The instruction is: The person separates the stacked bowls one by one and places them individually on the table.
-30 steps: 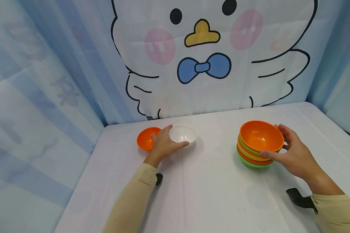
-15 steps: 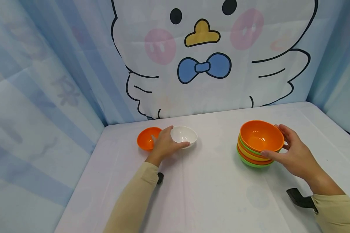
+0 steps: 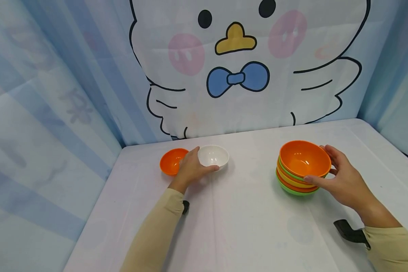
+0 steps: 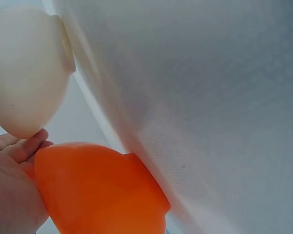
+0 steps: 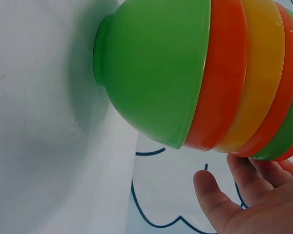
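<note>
My left hand (image 3: 189, 170) spans the near left side of a white bowl (image 3: 213, 156), thumb at its near rim and fingers at the far left. An orange bowl (image 3: 171, 162) stands just left, partly hidden by that hand. In the left wrist view the fingers (image 4: 27, 148) touch the rim of the white bowl (image 4: 27, 68), behind the orange bowl (image 4: 102, 190). My right hand (image 3: 343, 185) holds the right side of a stack of orange, green and yellow bowls (image 3: 304, 162), thumb at the near rim. In the right wrist view the lowest green bowl (image 5: 151, 68) shows below the others.
A pale cloth covers the table (image 3: 251, 226). Behind it hangs a curtain (image 3: 238, 109) with a cartoon bird; blue striped cloth (image 3: 47, 124) closes off the left side. A black strap end (image 3: 348, 231) sticks out by the right sleeve.
The white bowl and my left hand shift slightly toward me, then slightly back to the far left. The right hand and the stack stay where they were.
</note>
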Motion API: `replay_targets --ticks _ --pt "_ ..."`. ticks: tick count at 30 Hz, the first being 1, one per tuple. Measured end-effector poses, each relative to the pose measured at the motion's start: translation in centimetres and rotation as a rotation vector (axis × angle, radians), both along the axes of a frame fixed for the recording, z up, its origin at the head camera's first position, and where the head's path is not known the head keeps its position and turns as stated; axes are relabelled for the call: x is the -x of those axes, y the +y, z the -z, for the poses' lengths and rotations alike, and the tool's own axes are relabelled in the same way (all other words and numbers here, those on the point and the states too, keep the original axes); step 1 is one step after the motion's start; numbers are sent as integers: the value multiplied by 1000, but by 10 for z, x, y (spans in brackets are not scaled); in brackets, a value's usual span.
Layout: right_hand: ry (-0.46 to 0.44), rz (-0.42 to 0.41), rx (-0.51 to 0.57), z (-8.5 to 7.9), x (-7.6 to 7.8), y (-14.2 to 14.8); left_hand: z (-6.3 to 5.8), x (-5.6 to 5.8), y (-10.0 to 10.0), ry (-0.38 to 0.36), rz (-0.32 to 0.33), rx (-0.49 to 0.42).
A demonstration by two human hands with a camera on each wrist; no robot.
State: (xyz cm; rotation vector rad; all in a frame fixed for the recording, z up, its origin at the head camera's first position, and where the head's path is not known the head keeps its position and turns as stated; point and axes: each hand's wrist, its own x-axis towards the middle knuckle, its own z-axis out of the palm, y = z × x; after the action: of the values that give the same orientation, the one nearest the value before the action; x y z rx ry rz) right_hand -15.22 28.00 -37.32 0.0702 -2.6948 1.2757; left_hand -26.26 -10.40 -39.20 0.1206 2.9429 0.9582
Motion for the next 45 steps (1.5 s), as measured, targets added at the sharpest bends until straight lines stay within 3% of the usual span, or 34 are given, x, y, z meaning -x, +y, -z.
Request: replay_targets --ticks 33,45 --pt "5 -10 1 1 -1 1 -3 6 1 -62 21 -33" --pt "-53 -27 18 0 1 2 -5 7 3 -89 1 -29"
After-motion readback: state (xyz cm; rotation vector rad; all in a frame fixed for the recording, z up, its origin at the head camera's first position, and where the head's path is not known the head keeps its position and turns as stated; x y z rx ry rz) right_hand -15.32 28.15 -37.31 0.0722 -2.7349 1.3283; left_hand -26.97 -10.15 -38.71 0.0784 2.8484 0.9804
